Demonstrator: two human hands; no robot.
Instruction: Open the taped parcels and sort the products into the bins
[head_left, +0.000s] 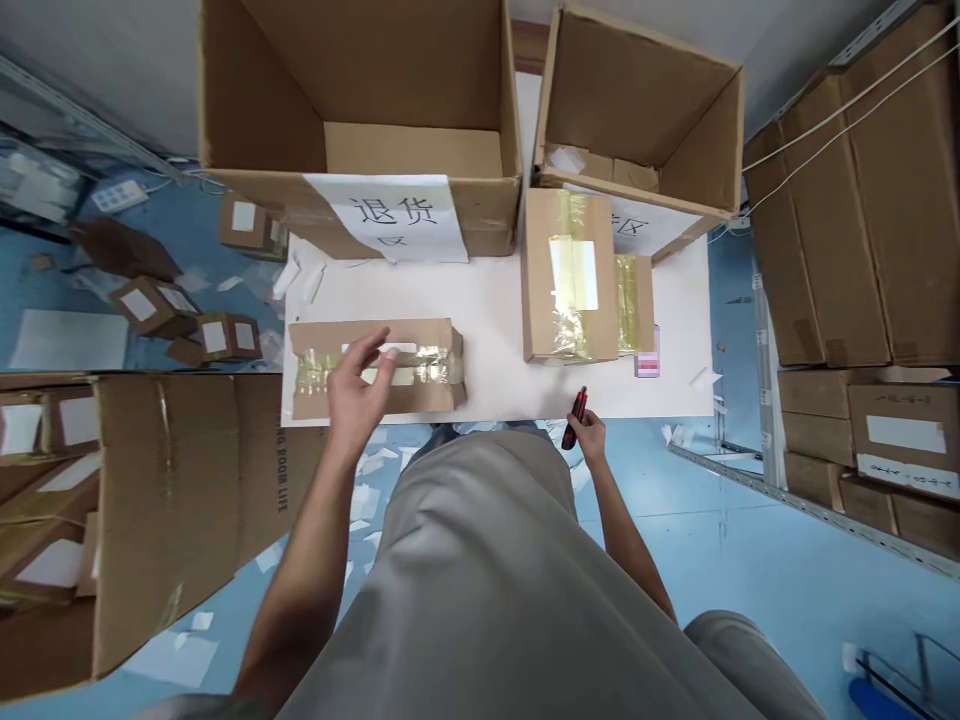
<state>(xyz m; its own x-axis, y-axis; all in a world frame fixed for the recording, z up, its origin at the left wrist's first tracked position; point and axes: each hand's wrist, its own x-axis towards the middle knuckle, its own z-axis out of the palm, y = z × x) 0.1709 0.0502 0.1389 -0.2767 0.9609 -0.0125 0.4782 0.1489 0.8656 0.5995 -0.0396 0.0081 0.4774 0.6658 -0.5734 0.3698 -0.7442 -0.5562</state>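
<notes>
My left hand (361, 388) is over a long cardboard box (427, 400) at the left front of the white table, thumb and fingers apart. Whether it touches the box I cannot tell. Clear yellowish tape and a white label run along the box's top. At the table's front edge, my right hand (589, 436) grips a red and black utility knife (575, 418); whether its blade is out is too small to tell. Beyond that hand stands a taller taped box (536, 270) with a white label, and a smaller taped box (645, 300) sits against its right side.
Two large open cartons (480, 215) (679, 190) with paper signs stand along the table's back. A pink and white packet (648, 360) lies at right. Left of the table is a big carton of boxes (202, 480). Stacked cartons (900, 430) fill the right shelf; paper scraps litter the blue floor.
</notes>
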